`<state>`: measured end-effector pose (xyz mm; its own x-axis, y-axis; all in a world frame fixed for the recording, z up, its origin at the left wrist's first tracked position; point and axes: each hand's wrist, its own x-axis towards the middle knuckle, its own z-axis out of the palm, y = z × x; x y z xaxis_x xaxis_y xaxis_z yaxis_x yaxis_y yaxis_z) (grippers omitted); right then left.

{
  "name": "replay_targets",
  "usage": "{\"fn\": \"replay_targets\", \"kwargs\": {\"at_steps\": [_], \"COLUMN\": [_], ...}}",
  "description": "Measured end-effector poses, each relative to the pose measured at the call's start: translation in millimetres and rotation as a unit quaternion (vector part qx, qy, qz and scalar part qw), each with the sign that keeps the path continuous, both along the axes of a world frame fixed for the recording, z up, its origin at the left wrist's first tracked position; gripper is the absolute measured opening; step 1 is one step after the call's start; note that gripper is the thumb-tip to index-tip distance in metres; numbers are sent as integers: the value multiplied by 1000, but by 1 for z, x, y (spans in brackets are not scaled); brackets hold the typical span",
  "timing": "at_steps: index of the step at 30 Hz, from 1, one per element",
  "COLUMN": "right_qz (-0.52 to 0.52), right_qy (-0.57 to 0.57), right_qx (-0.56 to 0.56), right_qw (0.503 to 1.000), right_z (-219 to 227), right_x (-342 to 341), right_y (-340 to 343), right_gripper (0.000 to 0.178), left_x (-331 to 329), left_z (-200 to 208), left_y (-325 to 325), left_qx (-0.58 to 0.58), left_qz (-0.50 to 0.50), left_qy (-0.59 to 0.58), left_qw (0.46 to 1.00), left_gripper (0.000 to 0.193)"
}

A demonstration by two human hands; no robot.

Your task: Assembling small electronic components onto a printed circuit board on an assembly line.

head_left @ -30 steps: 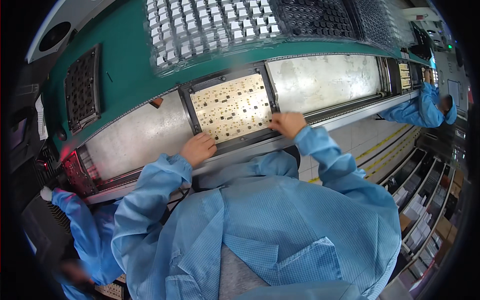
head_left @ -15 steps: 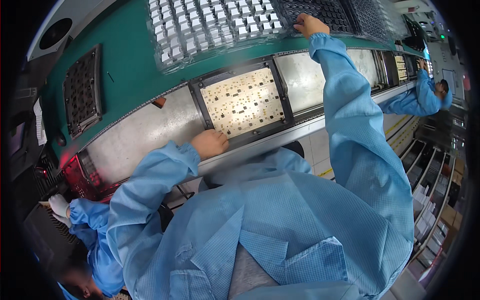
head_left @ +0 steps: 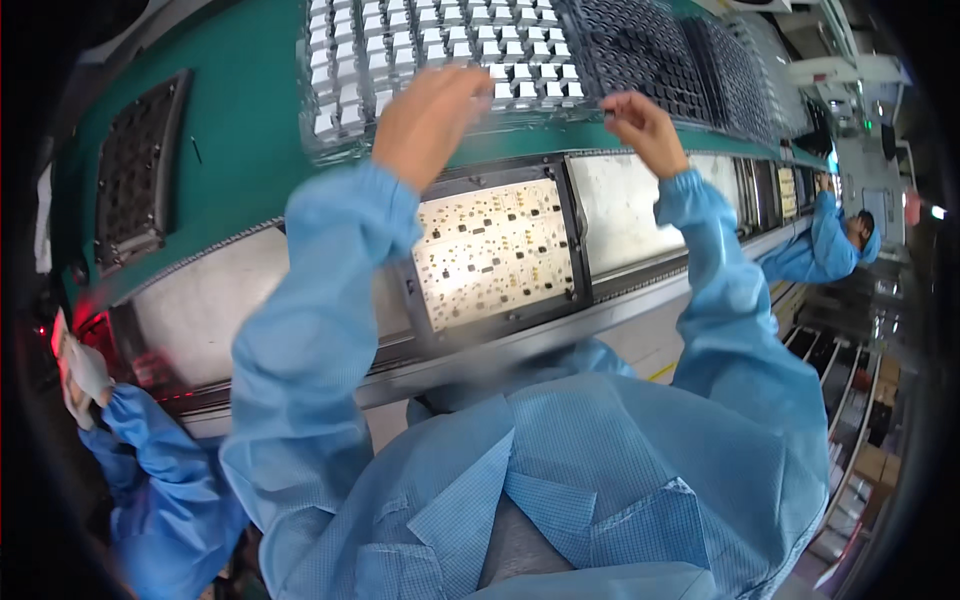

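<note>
The left hand (head_left: 430,120) is by the far white parts (head_left: 521,72), its grip I cannot tell; the right hand (head_left: 647,132), near black parts (head_left: 640,48), is nearly pinched, any content unclear.

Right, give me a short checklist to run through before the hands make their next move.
1. Board panel lies inside the black frame: ok.
2. Whole panel in view: not ok; the left sleeve covers its upper left corner.
3. Both hands off the panel: ok; the left hand is by the near edge of the tray of white parts, the right hand by the near edge of the tray of dark parts.
4. Left hand free of parts: cannot tell; its fingers are blurred.
5. Right hand free of parts: cannot tell; something small and dark shows at its fingertips.
</note>
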<state>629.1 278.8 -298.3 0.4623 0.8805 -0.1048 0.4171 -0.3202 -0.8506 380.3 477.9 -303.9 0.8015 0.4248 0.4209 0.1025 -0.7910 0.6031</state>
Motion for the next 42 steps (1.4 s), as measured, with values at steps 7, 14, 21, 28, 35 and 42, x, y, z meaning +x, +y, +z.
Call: {"fn": "replay_targets", "kwargs": {"at_steps": [7,14,21,28,35,42], "right_qz": [202,304,302,276,254,215], "right_qy": [-77,-330,-374,-396,-460,-476], "right_qx": [-6,145,152,91,33,-33], "right_qw": [976,882,864,871,851,852], "right_z": [-53,-113,-114,-111,-104,-103], "right_x": [-45,-36,-30,-46,-67,-74], "right_y": [-35,-78,-84,-80,-65,-69], "right_gripper": [27,26,24,23,21,23], "left_x": [122,149,154,115,30,30], "left_z": [-68,-92,-131,-96,-52,-55], "left_y": [38,41,41,0,-27,1], "left_qx": [254,206,228,200,-19,-183], "left_qz": [81,5,81,51,77,-54], "left_qy": [195,241,147,134,188,144], "left_qw": [944,948,959,969,979,971], "left_gripper": [29,18,19,22,26,25]}}
